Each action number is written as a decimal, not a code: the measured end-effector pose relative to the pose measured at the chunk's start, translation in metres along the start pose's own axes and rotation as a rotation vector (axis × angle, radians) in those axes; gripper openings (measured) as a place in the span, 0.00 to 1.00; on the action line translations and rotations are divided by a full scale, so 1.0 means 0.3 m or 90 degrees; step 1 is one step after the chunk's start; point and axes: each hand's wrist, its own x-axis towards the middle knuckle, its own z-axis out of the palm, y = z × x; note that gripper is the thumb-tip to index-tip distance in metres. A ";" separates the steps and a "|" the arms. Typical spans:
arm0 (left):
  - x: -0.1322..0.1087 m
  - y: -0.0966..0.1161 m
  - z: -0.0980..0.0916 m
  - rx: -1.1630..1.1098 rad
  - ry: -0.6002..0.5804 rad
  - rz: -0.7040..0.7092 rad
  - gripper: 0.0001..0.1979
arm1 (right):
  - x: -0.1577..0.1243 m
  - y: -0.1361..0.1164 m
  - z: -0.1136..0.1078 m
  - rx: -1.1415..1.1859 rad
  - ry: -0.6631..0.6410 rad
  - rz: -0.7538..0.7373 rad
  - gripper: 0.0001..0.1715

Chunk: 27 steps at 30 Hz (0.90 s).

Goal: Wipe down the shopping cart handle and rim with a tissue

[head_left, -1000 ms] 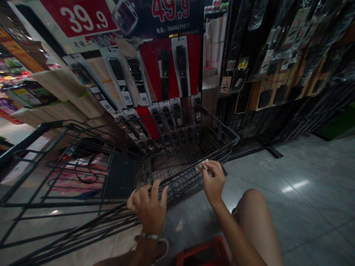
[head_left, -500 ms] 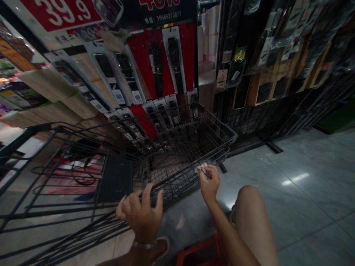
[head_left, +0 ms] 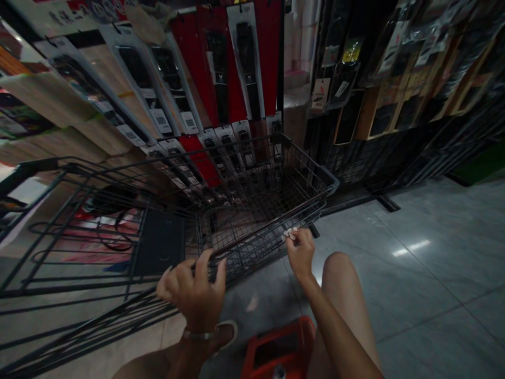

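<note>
A black wire shopping cart (head_left: pixel 330 181) stands right in front of me, its basket tilted across the view. Over its near top rail my left hand (head_left: pixel 197 289) rests with fingers hooked round the bar and the thumb raised apart. Farther along the same side, my right hand (head_left: pixel 302 255) pinches a crumpled white tissue (head_left: pixel 291 233) close to the wire rail. Whether the tissue presses on the wire I cannot tell. The fingertips of the left hand are partly hidden behind the rail.
Behind the cart hangs a rack of packaged items (head_left: pixel 246 68) on a red board. Pink cloth (head_left: pixel 98 242) shows through the cart's left end. Below me is an orange-red plastic frame (head_left: pixel 307 329), beside my bare knee (head_left: pixel 341 268). Grey tiled floor (head_left: pixel 426 295) lies to the right.
The view has tipped downward, so the rack sits higher and more of the orange-red frame shows. Both hands keep their holds; the right hand with the tissue has shifted slightly along the rail.
</note>
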 end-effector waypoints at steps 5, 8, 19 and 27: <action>-0.009 -0.008 0.007 -0.013 -0.015 -0.010 0.13 | 0.015 0.043 -0.012 0.011 0.072 0.097 0.04; -0.012 -0.009 0.010 -0.013 -0.011 -0.010 0.13 | 0.029 0.034 -0.006 0.038 0.067 0.105 0.05; -0.003 -0.003 -0.021 -0.017 -0.035 0.001 0.12 | 0.081 -0.078 0.005 0.076 0.083 -0.004 0.05; -0.001 -0.008 -0.030 -0.011 -0.015 0.021 0.12 | 0.092 -0.222 -0.033 0.160 0.131 0.086 0.05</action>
